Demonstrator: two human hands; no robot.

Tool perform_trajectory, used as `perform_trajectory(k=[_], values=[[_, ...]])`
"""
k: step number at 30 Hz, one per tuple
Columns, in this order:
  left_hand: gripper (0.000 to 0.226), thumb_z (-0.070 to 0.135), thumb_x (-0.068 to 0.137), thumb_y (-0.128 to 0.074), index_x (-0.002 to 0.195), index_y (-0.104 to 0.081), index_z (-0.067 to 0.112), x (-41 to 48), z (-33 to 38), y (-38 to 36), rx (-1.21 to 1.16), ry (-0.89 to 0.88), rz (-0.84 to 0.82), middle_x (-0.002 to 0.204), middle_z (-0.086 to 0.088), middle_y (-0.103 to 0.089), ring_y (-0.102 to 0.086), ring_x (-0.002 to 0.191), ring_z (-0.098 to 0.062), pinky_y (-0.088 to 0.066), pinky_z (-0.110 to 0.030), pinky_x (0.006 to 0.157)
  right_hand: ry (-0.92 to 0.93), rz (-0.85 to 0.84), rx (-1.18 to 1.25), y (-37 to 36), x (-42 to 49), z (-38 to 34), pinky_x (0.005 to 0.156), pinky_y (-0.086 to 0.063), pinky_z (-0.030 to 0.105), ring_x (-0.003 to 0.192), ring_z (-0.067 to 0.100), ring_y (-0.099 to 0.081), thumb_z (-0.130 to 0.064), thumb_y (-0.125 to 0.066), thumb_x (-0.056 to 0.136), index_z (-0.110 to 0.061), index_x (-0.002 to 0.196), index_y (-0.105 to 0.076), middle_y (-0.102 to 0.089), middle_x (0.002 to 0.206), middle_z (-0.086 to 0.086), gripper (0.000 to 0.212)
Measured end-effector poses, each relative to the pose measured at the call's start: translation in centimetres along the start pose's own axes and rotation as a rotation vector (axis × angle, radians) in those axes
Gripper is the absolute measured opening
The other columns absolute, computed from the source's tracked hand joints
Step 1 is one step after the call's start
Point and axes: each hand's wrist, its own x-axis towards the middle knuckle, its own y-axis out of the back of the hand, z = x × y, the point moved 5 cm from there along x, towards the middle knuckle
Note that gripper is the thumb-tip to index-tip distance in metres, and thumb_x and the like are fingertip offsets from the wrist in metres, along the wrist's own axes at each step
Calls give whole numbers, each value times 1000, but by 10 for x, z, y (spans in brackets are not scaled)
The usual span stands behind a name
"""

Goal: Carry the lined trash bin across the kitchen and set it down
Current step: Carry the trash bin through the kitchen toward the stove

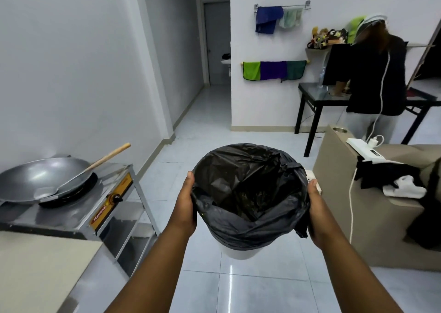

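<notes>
Two bare hands, left hand (185, 207), right hand (318, 215), clasping round white bin (241, 253) (crinkled glossy black liner (248, 188))

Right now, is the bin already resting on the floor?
No: both the left hand and the right hand grip the trash bin by its sides, and its white base hangs above the floor tiles.

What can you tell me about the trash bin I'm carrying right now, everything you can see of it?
The trash bin is a round white container, plastic by the look of it, lined with a crinkled black bag folded over its rim. It is upright, mouth open, held clear above the tiled floor. The left hand and right hand clasp opposite sides at the rim, over the bag. Loose bag material hangs near the right hand. The inside looks dark; contents cannot be made out.
</notes>
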Motion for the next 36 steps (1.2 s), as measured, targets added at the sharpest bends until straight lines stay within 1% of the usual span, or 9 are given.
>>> perform_trajectory(k=[4, 6, 10, 14, 18, 24, 27, 32, 36], values=[[49, 58, 97, -33, 105, -76, 35, 75, 12, -12, -6, -39, 41, 116, 6, -75, -63, 119, -19, -42, -44, 109, 6, 22, 80, 3, 79, -28, 111, -43, 54, 124, 26, -62, -82, -38, 82, -33, 122, -69, -71, 128, 3, 70], [49, 56, 98, -32, 109, -74, 32, 109, 16, -17, -17, -61, 53, 120, 3, -74, -63, 120, -21, -43, -43, 108, 19, -8, 45, 2, 118, -39, 106, -49, 51, 117, 21, -66, -83, -36, 81, -31, 126, -68, -71, 128, 4, 77], [50, 55, 99, -32, 112, -73, 29, 169, 18, -18, -27, -79, 74, 121, 1, -73, -63, 121, -21, -44, -42, 107, 5, -51, -18, -3, 186, -51, 51, -54, 18, 79, 8, -71, -82, -29, 83, -26, 138, -61, -69, 131, 9, 85], [50, 55, 99, -32, 111, -73, 29, 239, 21, -4, -48, -98, 98, 120, 0, -74, -62, 121, -22, -43, -44, 109, 4, -75, -15, -20, 257, -64, 110, -45, 53, 121, 26, -64, -95, -41, 61, -35, 131, -65, -74, 123, -3, 96], [54, 55, 99, -31, 120, -70, 24, 323, 23, 12, -84, -104, 82, 126, -5, -71, -62, 123, -24, -41, -47, 111, 26, -96, -38, -38, 336, -74, 116, -38, 49, 128, 17, -60, -96, -44, 60, -31, 140, -59, -68, 136, -4, 104], [58, 56, 99, -30, 130, -63, 20, 454, 41, 31, -107, -86, 51, 130, -7, -68, -60, 124, -26, -40, -50, 112, 28, -79, -103, -63, 453, -98, 110, -43, 48, 127, 17, -59, -93, -40, 69, -34, 143, -55, -65, 140, -2, 96], [59, 58, 98, -30, 129, -64, 21, 514, 53, 45, -81, -86, 57, 130, -6, -68, -60, 125, -27, -39, -51, 112, 29, -44, -116, -75, 509, -109, 76, -50, 36, 112, 27, -62, -94, -39, 68, -30, 142, -57, -66, 137, 10, 99], [59, 56, 99, -29, 125, -66, 17, 590, 70, 54, -54, -107, 34, 130, -10, -68, -60, 125, -26, -40, -51, 112, 15, -72, -76, -99, 585, -117, 54, -53, 21, 105, 28, -64, -91, -38, 70, -27, 141, -58, -68, 134, 10, 98], [55, 54, 100, -30, 113, -72, 20, 649, 74, 66, -76, -134, 53, 122, -8, -71, -60, 125, -27, -37, -50, 114, 19, -144, -72, -111, 655, -117, 49, -51, 21, 69, 11, -69, -84, -31, 78, -20, 141, -58, -71, 113, 12, 93]])
